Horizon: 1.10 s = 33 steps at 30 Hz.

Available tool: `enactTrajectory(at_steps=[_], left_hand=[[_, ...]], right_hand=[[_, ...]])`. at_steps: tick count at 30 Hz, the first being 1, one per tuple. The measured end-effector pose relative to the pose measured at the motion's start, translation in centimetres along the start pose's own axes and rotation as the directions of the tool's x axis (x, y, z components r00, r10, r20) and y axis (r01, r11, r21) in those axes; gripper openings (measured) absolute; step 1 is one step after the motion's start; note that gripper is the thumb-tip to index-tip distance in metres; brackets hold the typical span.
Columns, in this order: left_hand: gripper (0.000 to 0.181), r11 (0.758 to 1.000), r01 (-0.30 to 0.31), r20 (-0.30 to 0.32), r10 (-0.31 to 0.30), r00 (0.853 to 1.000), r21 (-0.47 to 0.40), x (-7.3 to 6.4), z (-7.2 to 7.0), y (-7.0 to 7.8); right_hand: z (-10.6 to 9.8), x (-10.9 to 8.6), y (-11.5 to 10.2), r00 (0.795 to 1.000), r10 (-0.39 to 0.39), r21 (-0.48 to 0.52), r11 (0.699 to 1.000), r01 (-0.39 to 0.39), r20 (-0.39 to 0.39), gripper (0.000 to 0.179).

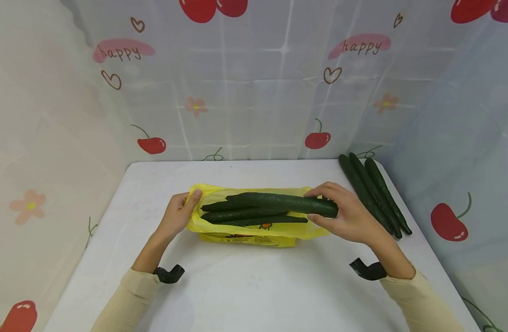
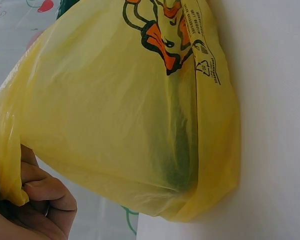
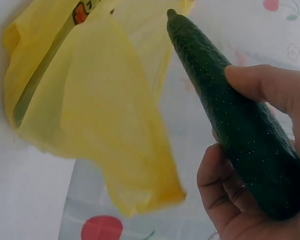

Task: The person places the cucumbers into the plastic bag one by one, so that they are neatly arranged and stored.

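In the head view, a yellow plastic bag (image 1: 250, 240) stands at the table's middle, its wide mouth facing up. My left hand (image 1: 176, 216) grips the bag's left rim, with the plastic bunched between thumb and curled fingers in the left wrist view. My right hand (image 1: 348, 214) holds a dark green cucumber (image 1: 285, 201) by its right end. That cucumber lies slantwise over the bag's mouth, and in the right wrist view thumb and fingers wrap its thick end. Several more cucumbers (image 1: 241, 215) lie inside the bag, one showing dimly through the plastic (image 2: 115, 100).
Three cucumbers (image 1: 372, 193) lie side by side at the back right of the white table (image 1: 254, 295), close to its right edge. Behind the table hangs a printed curtain (image 1: 250, 92) with cherries and hearts. Black bands circle both wrists.
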<state>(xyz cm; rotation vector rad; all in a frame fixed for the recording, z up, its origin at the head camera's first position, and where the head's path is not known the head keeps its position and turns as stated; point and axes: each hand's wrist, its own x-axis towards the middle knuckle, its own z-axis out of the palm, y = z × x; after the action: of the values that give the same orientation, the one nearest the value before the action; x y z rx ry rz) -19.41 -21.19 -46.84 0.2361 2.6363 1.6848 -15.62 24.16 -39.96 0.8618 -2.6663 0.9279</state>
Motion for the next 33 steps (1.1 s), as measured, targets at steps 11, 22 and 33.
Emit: enactTrajectory(at_steps=[11, 22, 33], left_hand=[[0.054, 1.0, -0.004, 0.003, 0.004, 1.0, -0.018, 0.1, 0.0, -0.1], [0.056, 1.0, 0.0, 0.024, 0.0, 1.0, -0.002, 0.0, -0.1, -0.2], [0.055, 1.0, -0.01, 0.028, 0.01, 1.0, 0.002, 0.1, -0.2, 0.0]], right_hand=[[4.9, 3.2, -2.4, 0.992, -0.105, -0.138, 0.984, 0.113, 0.068, 0.042], [9.0, 5.6, -2.3, 0.994, -0.036, -0.045, 0.998, 0.041, 0.102, 0.039], [10.6, 6.5, -0.5, 0.991, 0.085, -0.068, 0.995, -0.078, 0.108, 0.04]])
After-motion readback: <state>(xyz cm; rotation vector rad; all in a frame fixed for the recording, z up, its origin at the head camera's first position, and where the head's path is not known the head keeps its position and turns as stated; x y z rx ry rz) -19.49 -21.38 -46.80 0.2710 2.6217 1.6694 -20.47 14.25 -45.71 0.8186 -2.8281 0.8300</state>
